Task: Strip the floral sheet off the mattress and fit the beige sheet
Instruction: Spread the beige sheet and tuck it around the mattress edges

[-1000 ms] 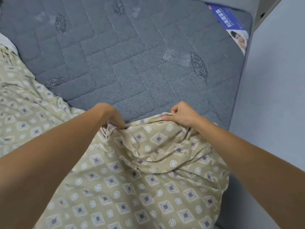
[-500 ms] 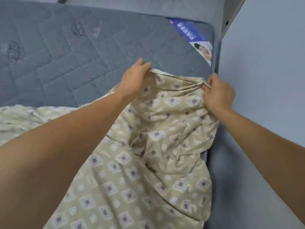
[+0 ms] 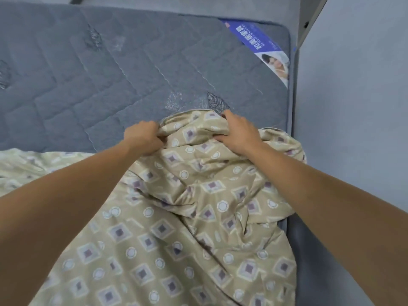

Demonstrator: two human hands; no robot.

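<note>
Step in hand: fitting the beige sheet (image 3: 176, 217) over the bare mattress (image 3: 110, 85).

My left hand (image 3: 143, 138) and right hand (image 3: 238, 133) each clutch its bunched leading edge; next, I judge, draw it toward the corner beyond my right hand.

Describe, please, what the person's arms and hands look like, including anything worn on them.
Both forearms are bare as far as the frame shows, with no sleeves in view. The left hand and right hand wear no gloves, and no watch, bracelet or ring is visible.
</note>
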